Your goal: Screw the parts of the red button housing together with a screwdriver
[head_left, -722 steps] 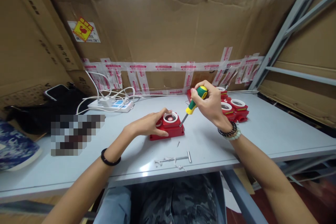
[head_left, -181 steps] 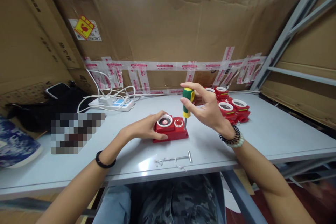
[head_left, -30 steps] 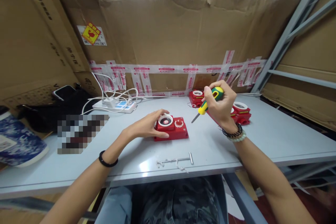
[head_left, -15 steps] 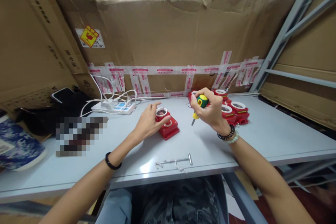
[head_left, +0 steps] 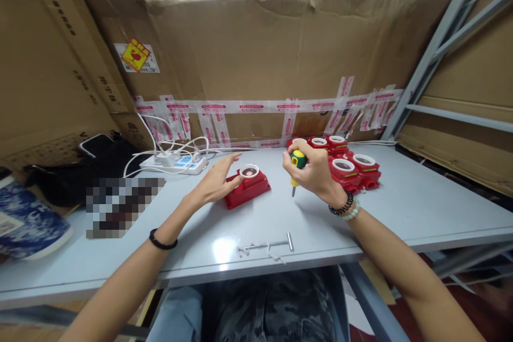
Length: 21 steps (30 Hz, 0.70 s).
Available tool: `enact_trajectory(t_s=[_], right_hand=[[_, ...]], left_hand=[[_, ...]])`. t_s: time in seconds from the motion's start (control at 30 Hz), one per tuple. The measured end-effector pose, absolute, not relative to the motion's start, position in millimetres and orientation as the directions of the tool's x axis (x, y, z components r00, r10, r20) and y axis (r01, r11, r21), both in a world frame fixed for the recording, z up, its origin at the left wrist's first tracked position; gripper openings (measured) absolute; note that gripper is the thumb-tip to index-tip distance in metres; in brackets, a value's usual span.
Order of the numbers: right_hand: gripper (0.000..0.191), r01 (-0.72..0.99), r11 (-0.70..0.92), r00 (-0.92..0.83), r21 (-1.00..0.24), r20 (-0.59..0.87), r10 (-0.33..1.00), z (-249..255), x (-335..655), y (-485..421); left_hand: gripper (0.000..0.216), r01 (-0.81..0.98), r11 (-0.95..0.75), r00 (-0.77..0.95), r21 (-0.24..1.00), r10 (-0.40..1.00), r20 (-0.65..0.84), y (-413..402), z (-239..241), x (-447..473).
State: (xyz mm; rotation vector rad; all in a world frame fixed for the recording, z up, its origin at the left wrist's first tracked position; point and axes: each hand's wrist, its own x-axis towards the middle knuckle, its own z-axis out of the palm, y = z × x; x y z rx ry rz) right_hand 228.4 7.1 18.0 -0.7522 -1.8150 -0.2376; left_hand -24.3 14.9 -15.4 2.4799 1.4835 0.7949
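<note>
A red plastic box with a white ring on top (head_left: 247, 188) lies skewed on the grey table (head_left: 401, 203). My left hand (head_left: 215, 183) rests against its left end with fingers stretched out and apart. My right hand (head_left: 312, 171) is closed around a green and yellow screwdriver (head_left: 295, 166), held upright with its tip pointing down at the table just right of the box.
Several more red boxes (head_left: 344, 163) are grouped at the back right. A small metal T-key and loose white bits (head_left: 267, 246) lie near the front edge. A white power strip with cables (head_left: 174, 162) and a black bag (head_left: 80, 165) sit at the left. Cardboard walls surround the table.
My left hand turned the red box round on the table and opened its fingers. My right hand swung the screwdriver from slanted to upright and moved left.
</note>
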Motion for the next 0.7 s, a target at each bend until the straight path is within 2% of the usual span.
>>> enact_trajectory(t_s=[0.13,0.23,0.37,0.5,0.7], right_hand=[[0.010,0.591,0.786,-0.239,-0.184,0.890,0.389,14.4,224.5,7.6],[0.010,0.591,0.782,-0.252,-0.199,0.875,0.413,11.1,222.9,8.5],[0.011,0.594,0.763,-0.262,-0.255,0.835,0.483,7.7,222.1,9.9],[0.013,0.609,0.731,-0.273,-0.307,0.784,0.557,10.9,222.5,8.8],[0.014,0.734,0.619,-0.327,-0.279,0.654,0.682,21.8,230.0,6.6]], left_hand=[[0.078,0.805,-0.474,0.380,0.357,0.874,0.302,10.1,-17.8,-10.5],[0.077,0.809,-0.490,0.430,0.325,0.870,0.243,7.0,-13.5,-10.7],[0.075,0.700,-0.567,0.564,0.435,0.812,0.152,5.6,-5.7,-23.0],[0.079,0.601,-0.576,0.644,0.554,0.760,0.091,3.2,-2.4,-25.7],[0.068,0.567,-0.608,0.648,0.556,0.746,0.155,-0.8,-4.4,-14.0]])
